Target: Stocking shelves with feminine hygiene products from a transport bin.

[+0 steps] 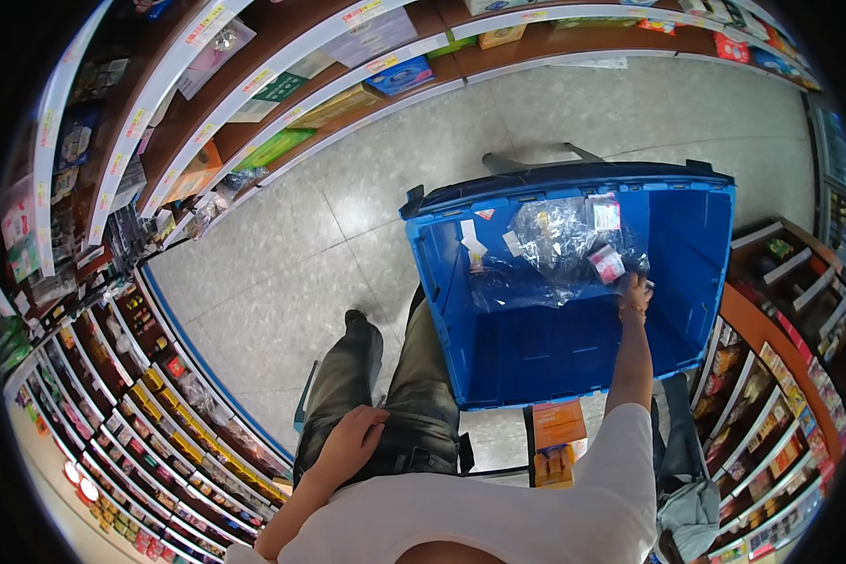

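Note:
My right hand (634, 292) reaches into a large blue plastic crate (557, 399), near its right wall. A small pink-and-white package (607, 264) lies right by the fingertips. The hand is blurred, and whether the fingers grip anything cannot be made out. Around it in the crate is crumpled clear plastic film (550, 240). Another item with a white label (605, 213) lies against the far side, and small white paper pieces (472, 238) are at the left. My left hand (356, 440) rests on my thigh with nothing in it.
Curved by the lens, stocked store shelves (395, 60) run along the far side. More shelving with small goods stands at the left (176, 402) and right (761, 409). Orange boxes (557, 426) sit below the crate's near edge. Grey tiled floor (310, 233) lies between.

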Available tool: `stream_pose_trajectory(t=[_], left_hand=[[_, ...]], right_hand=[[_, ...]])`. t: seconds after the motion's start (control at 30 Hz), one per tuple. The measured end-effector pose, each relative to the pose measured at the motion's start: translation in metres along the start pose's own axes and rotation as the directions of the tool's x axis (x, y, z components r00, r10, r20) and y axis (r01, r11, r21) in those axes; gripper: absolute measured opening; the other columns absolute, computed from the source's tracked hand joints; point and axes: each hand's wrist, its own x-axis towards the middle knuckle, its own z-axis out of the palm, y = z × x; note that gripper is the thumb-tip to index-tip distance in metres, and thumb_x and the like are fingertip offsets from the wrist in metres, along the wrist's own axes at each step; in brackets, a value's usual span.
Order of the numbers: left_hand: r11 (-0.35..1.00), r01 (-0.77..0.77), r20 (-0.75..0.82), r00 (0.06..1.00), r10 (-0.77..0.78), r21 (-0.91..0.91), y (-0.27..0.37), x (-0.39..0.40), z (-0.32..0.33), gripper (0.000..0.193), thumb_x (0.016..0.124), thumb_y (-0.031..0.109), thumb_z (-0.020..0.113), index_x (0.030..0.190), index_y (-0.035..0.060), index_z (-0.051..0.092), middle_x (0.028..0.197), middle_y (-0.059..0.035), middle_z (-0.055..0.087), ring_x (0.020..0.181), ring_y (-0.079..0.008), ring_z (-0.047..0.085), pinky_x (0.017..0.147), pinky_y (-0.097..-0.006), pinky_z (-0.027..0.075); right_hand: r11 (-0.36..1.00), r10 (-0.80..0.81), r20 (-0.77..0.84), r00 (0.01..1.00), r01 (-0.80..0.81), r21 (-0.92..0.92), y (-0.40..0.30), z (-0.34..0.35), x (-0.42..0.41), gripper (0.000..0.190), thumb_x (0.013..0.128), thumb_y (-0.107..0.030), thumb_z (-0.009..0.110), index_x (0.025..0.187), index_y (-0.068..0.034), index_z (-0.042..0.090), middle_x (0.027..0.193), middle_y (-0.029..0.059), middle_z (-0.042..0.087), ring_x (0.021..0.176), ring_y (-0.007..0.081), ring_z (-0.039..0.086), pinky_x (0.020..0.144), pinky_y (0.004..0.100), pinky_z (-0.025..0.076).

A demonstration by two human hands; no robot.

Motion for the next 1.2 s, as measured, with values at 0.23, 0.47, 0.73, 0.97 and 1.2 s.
stream_pose_trajectory(t=[0.23,0.47,0.73,0.97,1.2], left_hand=[[1.0,0.015,-0.051,0.999,-0.014,0.01,0.009,0.009,-0.007,0.015,0.08,0.002,0.051,0.095,-0.0001,0.052,0.088,-0.0147,0.056,0.082,-0.0303,0.057,0.072,-0.035,0.046],[0.997,-0.062,-0.035,0.998,0.061,-0.035,0.022,0.007,-0.02,0.015,0.08,0.003,0.051,0.095,0.0006,0.052,0.087,-0.0141,0.056,0.083,-0.0299,0.056,0.072,-0.0355,0.045],[0.976,-0.216,0.006,0.976,0.216,-0.008,0.016,0.006,-0.043,0.019,0.082,0.001,0.051,0.1,-0.0001,0.052,0.092,-0.0137,0.056,0.087,-0.0266,0.057,0.075,-0.0321,0.046],[0.862,-0.348,-0.221,0.933,0.283,-0.367,0.013,0.015,-0.102,0.049,0.078,0.001,0.06,0.121,0.0016,0.038,0.115,-0.0132,0.047,0.103,-0.0218,0.052,0.087,-0.0313,0.043],[0.571,-0.684,-0.568,0.716,0.406,-0.455,0.012,0.017,-0.204,0.104,0.06,0.001,0.075,0.137,0.0072,0.006,0.13,-0.0153,0.03,0.121,-0.0255,0.035,0.099,-0.0376,0.032]], right_hand=[[0.995,0.06,0.019,0.998,-0.058,-0.082,0.012,-0.023,0.001,0.046,0.082,-0.02,0.055,0.124,-0.023,0.037,0.13,0.0059,0.036,0.111,0.0382,0.043,0.085,0.0419,0.046],[0.84,0.193,-0.587,0.786,0.177,0.513,-0.016,-0.06,-0.083,0.052,0.073,-0.035,0.06,0.106,0.003,0.047,0.101,0.0193,0.052,0.094,0.033,0.05,0.082,0.0391,0.042],[-0.644,-0.312,-0.196,0.93,-0.055,0.763,-0.175,-0.197,-0.239,0.044,0.087,-0.019,0.049,0.125,-0.003,0.035,0.114,0.0092,0.051,0.101,0.0201,0.054,0.083,0.033,0.046],[-0.634,-0.74,-0.332,0.584,-0.443,0.634,-0.303,-0.264,-0.35,0.065,0.078,0.0,0.055,0.134,-0.011,0.025,0.128,0.0064,0.04,0.116,0.0215,0.044,0.095,0.0394,0.039],[-0.491,-0.816,-0.536,0.215,0.23,0.84,-0.388,-0.312,-0.435,0.086,0.065,0.0,0.073,0.133,-0.01,0.021,0.122,0.0048,0.041,0.116,0.0138,0.037,0.095,0.0303,0.034]])
